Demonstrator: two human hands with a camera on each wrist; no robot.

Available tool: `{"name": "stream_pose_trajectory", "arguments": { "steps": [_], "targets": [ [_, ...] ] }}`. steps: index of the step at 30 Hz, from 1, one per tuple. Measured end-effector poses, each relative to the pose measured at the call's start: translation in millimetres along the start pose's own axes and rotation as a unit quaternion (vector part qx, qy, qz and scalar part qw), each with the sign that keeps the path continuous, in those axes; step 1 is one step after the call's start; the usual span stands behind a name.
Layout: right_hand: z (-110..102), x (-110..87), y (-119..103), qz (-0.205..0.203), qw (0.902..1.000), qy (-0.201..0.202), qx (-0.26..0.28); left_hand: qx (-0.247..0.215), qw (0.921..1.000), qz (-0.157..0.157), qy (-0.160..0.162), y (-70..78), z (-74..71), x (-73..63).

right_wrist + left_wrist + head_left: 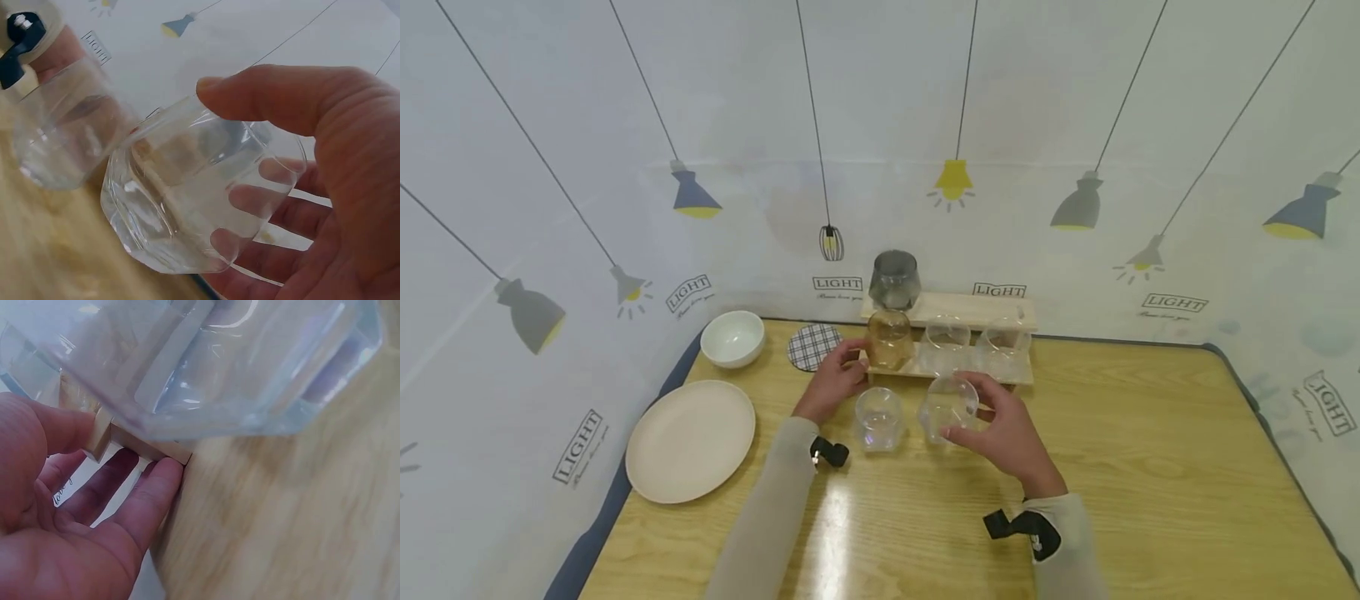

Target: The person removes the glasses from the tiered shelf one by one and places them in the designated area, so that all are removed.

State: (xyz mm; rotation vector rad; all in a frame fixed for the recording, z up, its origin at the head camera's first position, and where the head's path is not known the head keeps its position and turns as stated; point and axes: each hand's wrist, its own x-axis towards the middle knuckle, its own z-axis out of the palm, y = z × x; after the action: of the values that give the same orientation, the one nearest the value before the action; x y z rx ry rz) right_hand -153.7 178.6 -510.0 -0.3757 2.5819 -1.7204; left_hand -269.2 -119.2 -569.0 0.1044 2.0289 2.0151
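My right hand [1003, 429] grips a clear faceted glass [181, 187], thumb on one side and fingers on the other. In the head view this glass [936, 412] is in front of a two-tier wooden rack [970, 310]. My left hand [835, 383] pinches the left end of the rack's lower board [147, 442] between thumb and fingers. On that lower tier are an amber glass [890, 342] and two clear glasses, one in the middle [946, 346] and one at right [1002, 350]. A smoky grey glass [895, 279] sits on the upper tier at left. Another clear glass [878, 421] stands between my hands.
A white bowl [733, 340], a large pale plate [691, 442] and a round checked coaster [812, 346] lie to the left on the wooden table [1157, 467]. A wall covering [880, 108] printed with lamps rises right behind the rack.
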Motion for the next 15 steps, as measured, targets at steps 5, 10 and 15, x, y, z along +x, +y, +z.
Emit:
{"name": "stream_pose_trajectory", "arguments": {
  "steps": [5, 10, 15],
  "targets": [
    [11, -2.6, 16, 0.026, 0.9993, -0.009, 0.026, 0.005, 1.0, -0.001, -0.001, 1.7, 1.2, 0.6],
    [20, -3.5, 27, 0.043, 0.9983, -0.015, 0.038, 0.002, 1.0, -0.009, -0.002, 1.0, -0.5, 0.7],
    [24, -3.0, 33, 0.04, 0.9988, -0.02, 0.021, 0.005, 0.9999, -0.009, -0.007, 1.2, -2.4, 1.3]
  ]
}}
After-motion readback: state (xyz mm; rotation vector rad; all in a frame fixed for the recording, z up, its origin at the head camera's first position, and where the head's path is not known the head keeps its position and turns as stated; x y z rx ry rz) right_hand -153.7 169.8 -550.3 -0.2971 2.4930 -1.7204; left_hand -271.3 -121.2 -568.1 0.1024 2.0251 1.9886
